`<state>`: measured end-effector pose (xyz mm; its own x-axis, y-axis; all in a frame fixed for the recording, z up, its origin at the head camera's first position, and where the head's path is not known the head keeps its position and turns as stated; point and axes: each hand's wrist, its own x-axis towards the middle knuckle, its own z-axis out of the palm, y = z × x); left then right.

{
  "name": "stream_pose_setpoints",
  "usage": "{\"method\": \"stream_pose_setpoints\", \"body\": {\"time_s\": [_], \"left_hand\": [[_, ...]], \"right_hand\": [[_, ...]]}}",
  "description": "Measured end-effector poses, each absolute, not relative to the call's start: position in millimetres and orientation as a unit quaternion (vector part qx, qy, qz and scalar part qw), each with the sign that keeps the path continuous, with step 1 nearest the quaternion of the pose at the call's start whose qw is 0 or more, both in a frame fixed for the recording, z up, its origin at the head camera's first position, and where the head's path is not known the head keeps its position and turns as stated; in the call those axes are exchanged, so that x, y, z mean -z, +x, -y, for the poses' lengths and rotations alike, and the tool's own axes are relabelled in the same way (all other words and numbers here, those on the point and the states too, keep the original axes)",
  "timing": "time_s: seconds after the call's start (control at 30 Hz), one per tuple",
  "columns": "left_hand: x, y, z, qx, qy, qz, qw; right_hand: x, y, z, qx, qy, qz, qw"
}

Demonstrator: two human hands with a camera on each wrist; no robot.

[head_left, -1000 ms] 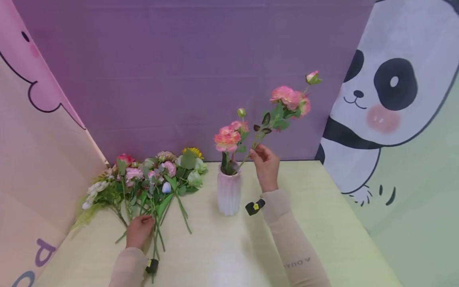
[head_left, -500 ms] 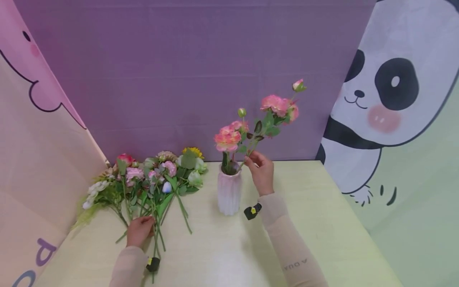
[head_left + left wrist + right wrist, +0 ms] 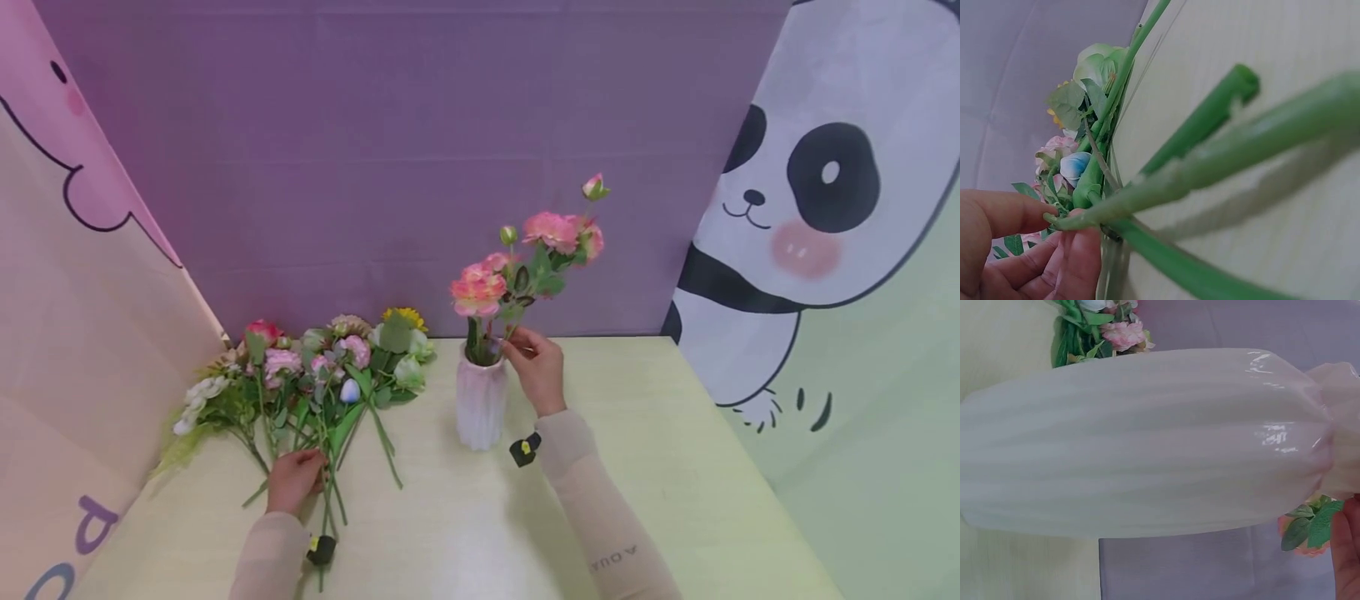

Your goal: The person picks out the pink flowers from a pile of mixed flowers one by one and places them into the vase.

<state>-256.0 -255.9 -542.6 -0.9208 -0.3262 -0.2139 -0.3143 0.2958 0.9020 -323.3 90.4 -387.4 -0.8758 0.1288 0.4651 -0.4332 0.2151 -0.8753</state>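
Note:
My right hand (image 3: 540, 375) pinches the stem of a pink artificial flower spray (image 3: 553, 231) right at the mouth of a ribbed white-and-pink vase (image 3: 480, 408). This spray leans up and to the right, its stem's lower end inside the vase. Another coral-pink flower (image 3: 477, 289) stands in the same vase. In the right wrist view the vase's side (image 3: 1147, 444) fills most of the picture, with fingers (image 3: 1347, 544) at its rim. Over at the left, my left hand (image 3: 295, 482) pinches a green flower stem (image 3: 1166, 187) between thumb and fingertips, among other stems on the table.
A spread of artificial flowers lies on the left of the pale table (image 3: 435, 533), including a white cluster (image 3: 201, 398), a blue-white tulip (image 3: 350, 391) and a yellow flower (image 3: 405, 317). Behind the table hangs a purple backdrop (image 3: 360, 167); a panda-printed panel (image 3: 810, 350) stands right.
My right hand has moved left and down, bringing the pink spray closer to the coral-pink flower and its stem deeper into the vase. The left hand has stayed nearly still.

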Motion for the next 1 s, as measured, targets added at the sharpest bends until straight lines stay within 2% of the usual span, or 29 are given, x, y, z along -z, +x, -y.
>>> {"method": "stream_pose_setpoints", "body": {"time_s": [0.1,0.3,0.63,0.87,1.0], "left_hand": [[542.3,-256.2,255.6,0.552,0.201,0.809,0.005],[545.6,-259.4,255.0,0.544,0.219,0.81,0.002],[546.2,-261.0,254.6,0.558,0.211,0.802,0.006],[544.1,-259.6,254.9,0.581,0.207,0.787,-0.006],[540.6,-256.6,254.3,0.621,0.188,0.761,-0.016]], "right_hand": [[387.5,-320.6,-88.5,-0.604,0.115,0.753,0.236],[408.2,-335.7,-93.1,-0.592,0.121,0.761,0.236],[407.1,-337.6,-97.4,-0.513,0.193,0.793,0.266],[407.8,-338.3,-100.3,-0.421,0.239,0.814,0.322],[409.6,-341.1,-102.4,-0.389,0.254,0.821,0.332]]}}
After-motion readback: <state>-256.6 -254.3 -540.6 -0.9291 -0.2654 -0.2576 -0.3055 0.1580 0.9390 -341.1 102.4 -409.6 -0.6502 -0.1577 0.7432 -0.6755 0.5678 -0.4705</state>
